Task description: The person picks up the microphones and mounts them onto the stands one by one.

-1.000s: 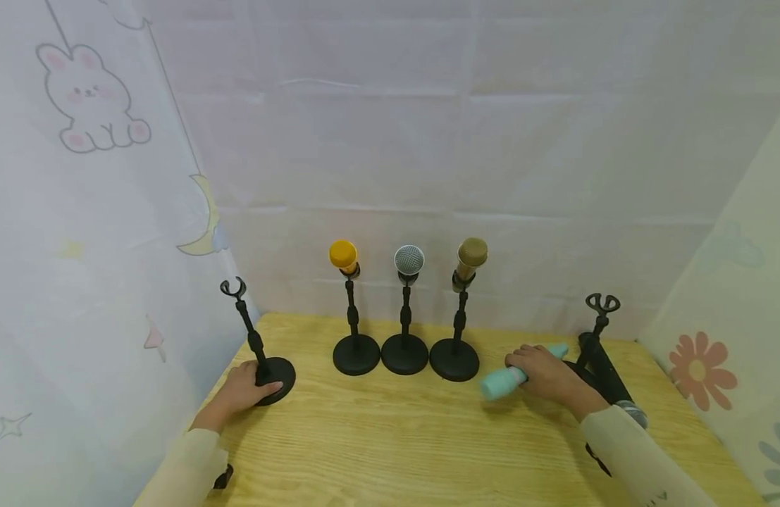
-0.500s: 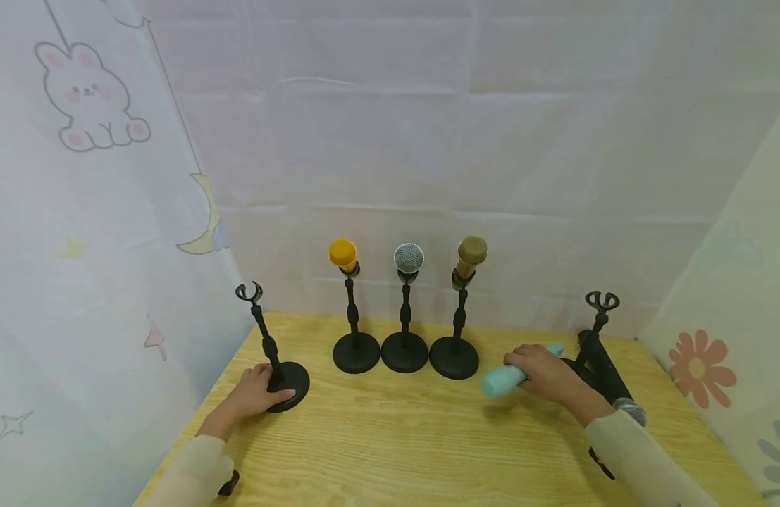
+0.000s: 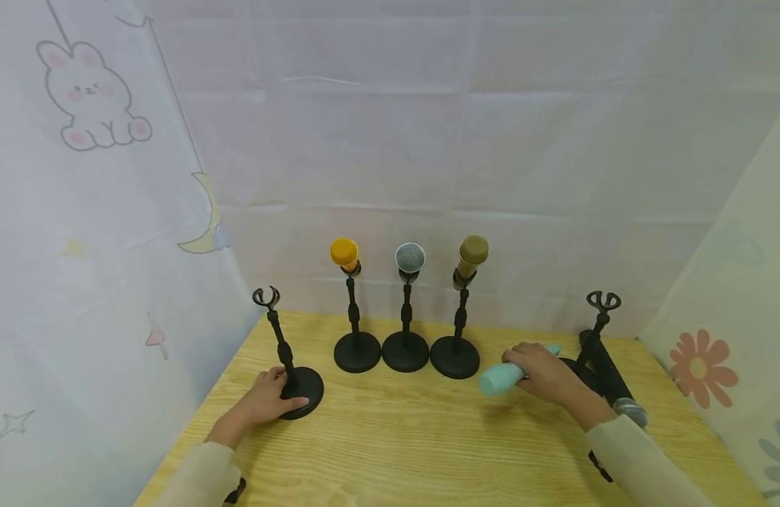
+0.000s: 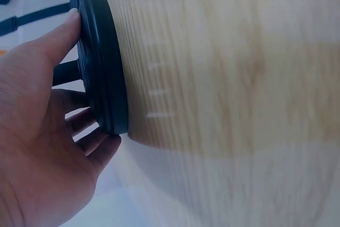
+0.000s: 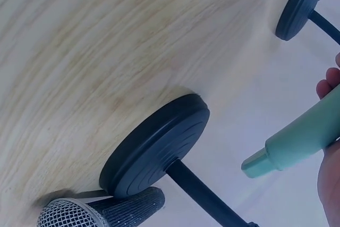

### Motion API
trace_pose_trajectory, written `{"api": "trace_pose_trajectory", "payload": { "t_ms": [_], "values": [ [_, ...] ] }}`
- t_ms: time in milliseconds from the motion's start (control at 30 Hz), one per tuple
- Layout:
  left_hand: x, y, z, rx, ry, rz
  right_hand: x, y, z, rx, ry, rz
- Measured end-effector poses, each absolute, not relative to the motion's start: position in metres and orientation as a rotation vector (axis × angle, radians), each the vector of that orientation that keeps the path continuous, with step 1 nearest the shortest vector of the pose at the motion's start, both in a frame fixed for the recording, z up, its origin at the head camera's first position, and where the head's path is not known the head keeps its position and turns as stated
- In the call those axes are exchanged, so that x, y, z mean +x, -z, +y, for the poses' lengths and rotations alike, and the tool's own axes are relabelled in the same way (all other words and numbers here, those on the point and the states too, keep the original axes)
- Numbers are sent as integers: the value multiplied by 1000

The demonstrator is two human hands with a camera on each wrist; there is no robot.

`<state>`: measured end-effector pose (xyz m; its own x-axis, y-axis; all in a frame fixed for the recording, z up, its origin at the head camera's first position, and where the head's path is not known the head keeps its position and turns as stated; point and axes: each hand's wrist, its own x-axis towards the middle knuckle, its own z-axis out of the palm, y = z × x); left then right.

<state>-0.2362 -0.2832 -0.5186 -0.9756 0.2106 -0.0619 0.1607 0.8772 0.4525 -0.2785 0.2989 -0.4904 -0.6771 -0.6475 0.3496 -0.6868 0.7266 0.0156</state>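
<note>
Gripped the left stand by its round base with the left hand, thumb and fingers curled about the rim, on the wooden table. Held the turquoise microphone above the table in the right hand, with fingers wrapped round its middle, near the right stand. Found the yellow microphone, silver microphone and gold microphone seated in the clips of three middle stands. Saw little of the silver one beyond its head. Saw the black microphone lying at the right stand, partly hidden by it. Lost part of the turquoise microphone past the right wrist view's edge. Could not identify the dark object beside the left sleeve.
</note>
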Motion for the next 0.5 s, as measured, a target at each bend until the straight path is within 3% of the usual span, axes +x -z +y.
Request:
{"api": "trace_pose_trajectory", "payload": {
  "t_ms": [500],
  "values": [
    [-230,519,-251,390,-632,2905,-267,483,293,1016,-220,-2548]
  ]
}}
